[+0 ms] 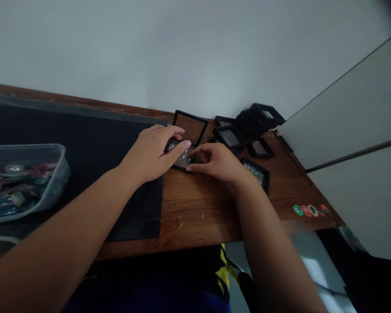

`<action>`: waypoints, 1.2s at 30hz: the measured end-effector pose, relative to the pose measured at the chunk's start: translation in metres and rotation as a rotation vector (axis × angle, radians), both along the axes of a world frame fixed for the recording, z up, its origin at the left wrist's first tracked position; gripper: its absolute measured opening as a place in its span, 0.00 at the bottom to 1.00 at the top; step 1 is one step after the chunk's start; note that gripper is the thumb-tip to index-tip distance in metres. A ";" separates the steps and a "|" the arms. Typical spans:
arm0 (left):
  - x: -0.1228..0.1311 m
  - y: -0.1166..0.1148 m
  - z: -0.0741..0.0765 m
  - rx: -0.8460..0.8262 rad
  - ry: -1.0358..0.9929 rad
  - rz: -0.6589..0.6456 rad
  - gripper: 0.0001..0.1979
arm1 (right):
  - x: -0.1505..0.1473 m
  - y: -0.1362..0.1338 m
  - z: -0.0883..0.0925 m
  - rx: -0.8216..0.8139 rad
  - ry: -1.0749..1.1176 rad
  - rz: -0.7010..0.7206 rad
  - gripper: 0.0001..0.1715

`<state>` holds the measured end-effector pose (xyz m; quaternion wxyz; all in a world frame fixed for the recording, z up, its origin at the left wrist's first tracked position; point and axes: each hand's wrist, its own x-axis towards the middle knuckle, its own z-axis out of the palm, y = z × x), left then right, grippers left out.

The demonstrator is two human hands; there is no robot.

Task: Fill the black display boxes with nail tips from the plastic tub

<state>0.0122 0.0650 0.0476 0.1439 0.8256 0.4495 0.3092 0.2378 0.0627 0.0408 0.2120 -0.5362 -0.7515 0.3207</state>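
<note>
A small black display case (181,163) with clear film stands open on the wooden table, its lid (191,116) tilted up behind. Several small shiny pieces lie in its lower half, too small to name. My left hand (150,152) rests at the case's left side, fingers stretched and thumb reaching over the film. From the right, my right hand (220,161) has its fingers curled and its thumb at the front right corner of the case. Whatever lies between those fingertips is hidden.
A clear plastic tub (63,174) of colourful pieces sits on a black mat (137,213) at left. Several black cases (230,137) are piled at the back right, another case (263,176) nearer. Round stickers (305,211) mark the table (195,226) near its front right corner.
</note>
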 end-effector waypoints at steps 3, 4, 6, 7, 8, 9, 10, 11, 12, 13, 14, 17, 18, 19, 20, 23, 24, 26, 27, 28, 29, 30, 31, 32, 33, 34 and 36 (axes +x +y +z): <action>-0.001 0.001 0.001 0.011 0.043 0.014 0.24 | 0.003 0.001 0.001 0.024 0.030 -0.010 0.26; -0.001 0.001 0.001 0.026 0.065 0.016 0.23 | 0.004 0.002 0.001 0.046 0.034 -0.019 0.25; -0.002 0.002 0.000 0.062 0.100 0.006 0.20 | 0.008 0.004 -0.001 0.089 0.042 -0.035 0.19; -0.002 0.002 0.000 0.072 0.116 -0.009 0.18 | 0.010 0.005 -0.002 0.101 0.045 -0.037 0.16; -0.001 0.002 0.000 0.077 0.131 -0.030 0.17 | 0.011 0.006 -0.003 0.106 0.044 -0.035 0.13; 0.000 0.001 -0.001 0.082 0.147 -0.053 0.16 | 0.012 0.007 -0.004 0.106 0.037 -0.031 0.11; 0.001 0.000 -0.001 0.092 0.163 -0.075 0.17 | 0.012 0.008 -0.005 0.106 0.023 -0.027 0.10; 0.002 0.000 -0.002 0.104 0.181 -0.096 0.18 | 0.011 0.008 -0.005 0.107 0.004 -0.027 0.10; 0.004 -0.002 -0.003 0.116 0.197 -0.118 0.19 | 0.011 0.008 -0.006 0.108 -0.015 -0.028 0.10; 0.006 -0.003 -0.004 0.129 0.208 -0.138 0.19 | 0.010 0.008 -0.006 0.107 -0.031 -0.030 0.10; 0.008 -0.004 -0.005 0.142 0.213 -0.156 0.18 | 0.009 0.007 -0.006 0.106 -0.042 -0.034 0.10; 0.012 -0.007 -0.008 0.157 0.215 -0.202 0.17 | 0.006 0.007 -0.005 0.110 -0.047 -0.037 0.13; 0.013 -0.008 -0.009 0.159 0.213 -0.211 0.16 | 0.005 0.007 -0.005 0.115 -0.046 -0.035 0.13; 0.013 -0.008 -0.010 0.158 0.214 -0.221 0.15 | 0.005 0.007 -0.005 0.123 -0.047 -0.034 0.14; 0.014 -0.008 -0.011 0.154 0.217 -0.230 0.14 | 0.004 0.007 -0.005 0.129 -0.049 -0.031 0.14; 0.013 -0.008 -0.015 0.140 0.231 -0.256 0.14 | 0.004 0.007 -0.005 0.145 -0.057 -0.025 0.13; 0.013 -0.008 -0.016 0.133 0.236 -0.263 0.14 | 0.003 0.006 -0.005 0.153 -0.059 -0.023 0.13; 0.014 -0.008 -0.017 0.118 0.239 -0.274 0.14 | 0.003 0.006 -0.005 0.163 -0.066 -0.025 0.12; 0.014 -0.008 -0.017 0.108 0.236 -0.278 0.14 | 0.003 0.006 -0.005 0.166 -0.071 -0.032 0.11; 0.014 -0.008 -0.017 0.098 0.234 -0.279 0.14 | 0.002 0.006 -0.005 0.165 -0.074 -0.040 0.10; 0.014 -0.008 -0.017 0.091 0.229 -0.276 0.14 | 0.002 0.007 -0.006 0.162 -0.075 -0.045 0.10; 0.013 -0.008 -0.016 0.087 0.225 -0.268 0.15 | 0.002 0.007 -0.006 0.160 -0.074 -0.050 0.10; 0.013 -0.007 -0.014 0.083 0.220 -0.259 0.15 | 0.002 0.007 -0.007 0.158 -0.073 -0.051 0.10; 0.012 -0.006 -0.013 0.080 0.208 -0.248 0.15 | 0.003 0.008 -0.008 0.157 -0.072 -0.050 0.10; 0.011 -0.005 -0.011 0.075 0.187 -0.236 0.15 | 0.003 0.008 -0.008 0.154 -0.073 -0.048 0.10; 0.009 -0.004 -0.008 0.068 0.162 -0.222 0.14 | 0.003 0.009 -0.009 0.152 -0.078 -0.046 0.10; 0.006 -0.002 -0.004 0.054 0.109 -0.187 0.15 | 0.003 0.009 -0.010 0.156 -0.085 -0.044 0.10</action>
